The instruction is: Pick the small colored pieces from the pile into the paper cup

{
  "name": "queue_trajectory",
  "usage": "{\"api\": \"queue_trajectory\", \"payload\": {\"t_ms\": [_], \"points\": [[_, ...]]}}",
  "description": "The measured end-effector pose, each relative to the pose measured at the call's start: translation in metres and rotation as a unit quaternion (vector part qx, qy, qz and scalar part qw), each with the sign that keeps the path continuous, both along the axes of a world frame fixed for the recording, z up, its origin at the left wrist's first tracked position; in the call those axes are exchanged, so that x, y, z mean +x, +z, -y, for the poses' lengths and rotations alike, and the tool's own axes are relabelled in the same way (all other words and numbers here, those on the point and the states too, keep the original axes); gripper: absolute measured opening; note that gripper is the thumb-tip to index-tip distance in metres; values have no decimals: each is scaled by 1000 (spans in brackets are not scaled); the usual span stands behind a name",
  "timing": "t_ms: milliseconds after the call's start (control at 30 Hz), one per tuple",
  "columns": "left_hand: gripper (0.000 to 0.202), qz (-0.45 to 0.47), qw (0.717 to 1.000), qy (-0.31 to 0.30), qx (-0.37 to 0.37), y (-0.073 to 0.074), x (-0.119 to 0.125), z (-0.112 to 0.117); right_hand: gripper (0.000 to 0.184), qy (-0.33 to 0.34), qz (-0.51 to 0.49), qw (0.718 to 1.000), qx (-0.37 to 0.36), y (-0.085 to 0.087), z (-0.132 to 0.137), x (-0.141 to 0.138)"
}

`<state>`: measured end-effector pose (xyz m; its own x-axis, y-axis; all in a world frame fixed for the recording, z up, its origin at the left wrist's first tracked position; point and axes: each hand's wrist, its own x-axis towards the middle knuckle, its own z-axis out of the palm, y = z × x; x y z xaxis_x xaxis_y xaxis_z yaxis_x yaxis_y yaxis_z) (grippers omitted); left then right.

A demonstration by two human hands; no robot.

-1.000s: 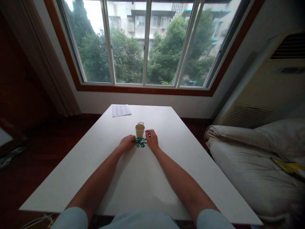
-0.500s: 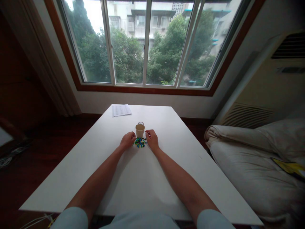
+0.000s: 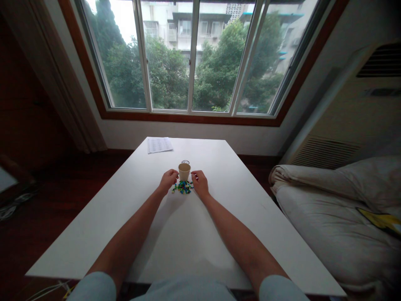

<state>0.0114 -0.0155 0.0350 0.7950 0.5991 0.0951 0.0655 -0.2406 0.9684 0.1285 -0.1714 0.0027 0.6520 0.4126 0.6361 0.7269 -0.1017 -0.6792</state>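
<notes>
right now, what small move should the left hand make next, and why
Probably ease the left hand over the paper cup: it sits curled beside the rim, just past the coloured pieces, perhaps pinching one, though that is too small to tell.

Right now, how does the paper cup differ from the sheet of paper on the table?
The paper cup stands upright; the sheet of paper lies flat. The cup is tan, the sheet white with faint print. The cup sits between the left hand and right hand; the sheet lies at the far left corner, apart from both. Both rest on the white table.
</notes>
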Motion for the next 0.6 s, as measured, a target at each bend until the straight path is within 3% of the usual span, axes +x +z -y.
{"api": "queue_trajectory", "payload": {"t_ms": [300,600], "points": [[23,77,982,25,-173,-3,6,9,28,-4,-10,1000,-25,3,1,-1],[34,147,964,16,-220,7,9,16,28,-14,-19,998,-52,7,2,-4]]}}
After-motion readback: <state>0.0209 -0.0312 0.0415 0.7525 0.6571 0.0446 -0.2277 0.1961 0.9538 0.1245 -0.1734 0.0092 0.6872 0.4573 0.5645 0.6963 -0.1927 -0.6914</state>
